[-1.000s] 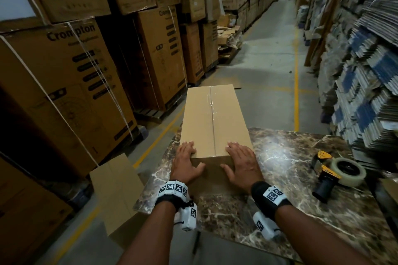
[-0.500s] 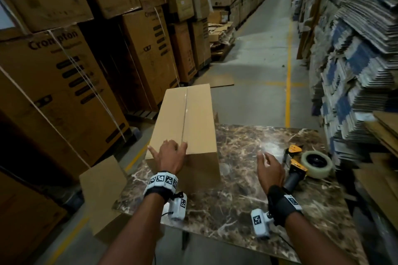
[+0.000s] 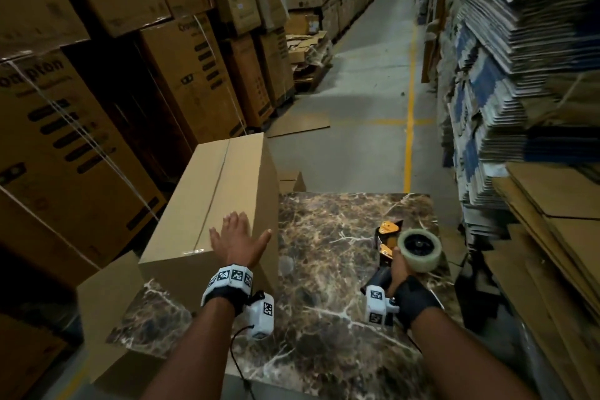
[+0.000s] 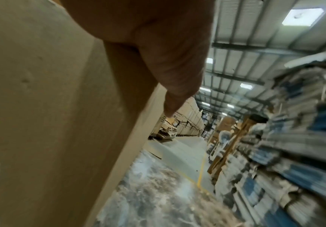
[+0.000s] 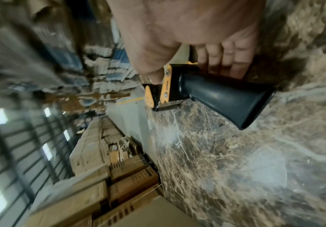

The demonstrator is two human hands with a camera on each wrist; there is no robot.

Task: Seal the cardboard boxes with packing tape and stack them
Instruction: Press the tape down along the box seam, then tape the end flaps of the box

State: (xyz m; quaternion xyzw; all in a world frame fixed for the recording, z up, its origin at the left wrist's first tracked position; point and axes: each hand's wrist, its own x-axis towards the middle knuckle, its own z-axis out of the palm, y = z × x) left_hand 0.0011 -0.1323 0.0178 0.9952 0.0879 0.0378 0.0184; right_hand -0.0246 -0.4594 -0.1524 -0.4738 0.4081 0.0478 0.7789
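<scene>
Long brown cardboard box (image 3: 214, 204) overhangs the marble table (image 3: 324, 286); left hand (image 3: 238, 242), fingers flat, steadies it. Right hand (image 3: 397, 269) grips the orange tape dispenser (image 3: 402, 247), likely for sealing.

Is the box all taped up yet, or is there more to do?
Partly done: the cardboard box on the marble table shows tape along its top seam. In hand: the left hand lies flat on it, and the right hand grips the tape dispenser. Left: stacking; no taped stack shows.

Head view: high, facing forward and down over counter (image 3: 341, 269) and aisle. Left wrist view: close against box (image 4: 41, 122), facing along the aisle. Right wrist view: rolled sideways, close above counter. All share counter.
</scene>
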